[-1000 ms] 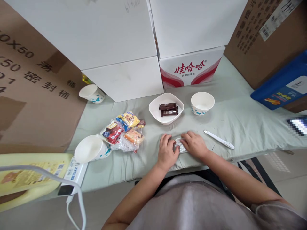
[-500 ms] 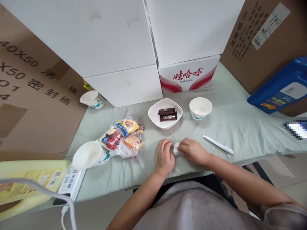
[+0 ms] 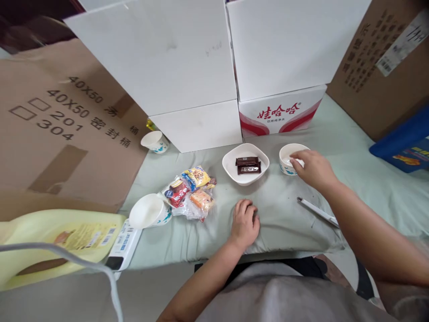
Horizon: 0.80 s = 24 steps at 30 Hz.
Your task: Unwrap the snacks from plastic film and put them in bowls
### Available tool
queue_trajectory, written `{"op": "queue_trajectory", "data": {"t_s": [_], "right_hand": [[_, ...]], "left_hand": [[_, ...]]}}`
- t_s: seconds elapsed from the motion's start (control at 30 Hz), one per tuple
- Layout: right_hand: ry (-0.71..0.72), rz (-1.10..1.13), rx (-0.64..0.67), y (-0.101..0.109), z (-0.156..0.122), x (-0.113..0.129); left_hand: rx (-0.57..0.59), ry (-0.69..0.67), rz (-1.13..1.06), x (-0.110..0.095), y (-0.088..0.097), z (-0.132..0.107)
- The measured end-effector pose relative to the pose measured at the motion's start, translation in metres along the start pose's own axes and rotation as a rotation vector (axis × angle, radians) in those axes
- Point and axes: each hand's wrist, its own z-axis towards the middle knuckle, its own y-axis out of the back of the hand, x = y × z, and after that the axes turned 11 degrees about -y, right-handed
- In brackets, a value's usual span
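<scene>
My right hand [image 3: 314, 169] is over the near right rim of a white paper cup [image 3: 288, 169] with a blue leaf print. Its thumb and forefinger are apart above the cup's mouth, and the hand hides part of the inside. My left hand [image 3: 246, 222] rests on the green cloth [image 3: 275, 232], fingers loosely bent and spread, with nothing visible in it. Between and beyond the hands stands a white bowl [image 3: 231, 172] with two brown-wrapped chocolate bars [image 3: 248, 165]. A white utility knife [image 3: 317, 211] lies beneath my right forearm.
Left of the bowl lies a pile of packaged snacks [image 3: 191, 192]. A larger paper cup [image 3: 147, 212] and a tipped cup [image 3: 156, 142] are further left. White boxes [image 3: 197, 127] wall the back. A yellow jug [image 3: 80, 232] and blue jug [image 3: 402, 147] flank the sides.
My right hand has left the small whitish thing's spot by my left hand and moved right and away, to the paper cup. That whitish thing no longer shows on the cloth. The view has shifted left.
</scene>
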Motion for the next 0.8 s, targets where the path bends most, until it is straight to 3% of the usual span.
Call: {"op": "queue_trajectory", "data": {"t_s": [0.13,0.23,0.3,0.4,0.5,0.6,0.7,0.8], "right_hand": [[0.077,0.136,-0.028,-0.009,-0.065,-0.015],[0.091,0.129,0.016,-0.016,-0.105,-0.041],[0.115,0.085,0.045,-0.018,-0.122,-0.062],[0.136,0.009,0.066,-0.019,-0.137,-0.089],[0.139,-0.024,0.069,-0.02,-0.144,-0.102],[0.14,-0.036,0.075,-0.025,-0.147,-0.103],[0.137,-0.031,0.066,-0.029,-0.149,-0.1],[0.136,-0.015,0.061,-0.029,-0.148,-0.1]], "left_hand": [[-0.006,0.011,0.002,-0.002,-0.002,-0.001],[0.026,-0.002,0.012,-0.005,-0.001,-0.003],[0.067,-0.029,-0.025,-0.005,0.01,0.0],[0.045,-0.05,-0.007,0.007,0.045,0.016],[0.002,-0.034,0.287,0.038,0.095,0.04],[0.13,0.133,0.536,0.074,0.135,0.057],[0.325,0.2,0.577,0.099,0.155,0.064],[0.363,0.205,0.557,0.108,0.162,0.067]]}}
